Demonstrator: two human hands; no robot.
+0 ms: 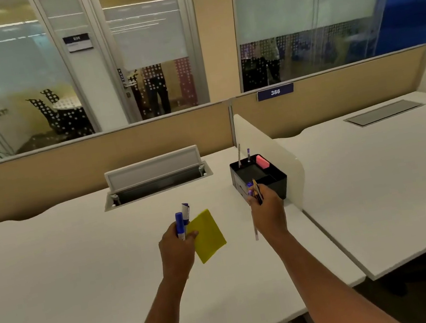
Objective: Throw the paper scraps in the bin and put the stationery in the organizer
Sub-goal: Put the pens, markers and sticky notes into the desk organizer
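Observation:
My left hand (177, 247) is above the white desk (69, 270), closed around two blue-and-white markers (182, 220) and a yellow sticky-note pad (209, 236). My right hand (268, 212) grips a bunch of pens (254, 194), one hanging down below the fist. It hovers just in front of the black organizer (280, 181), which stands by the white divider panel. The organizer holds a pink eraser (262, 161) and two upright pens (243, 156). No bin or paper scraps are in view.
An open cable hatch (157, 179) with a raised lid sits in the desk behind my left hand. The divider panel (269, 149) separates a second desk (391, 173) on the right. A beige partition (93, 161) runs along the back.

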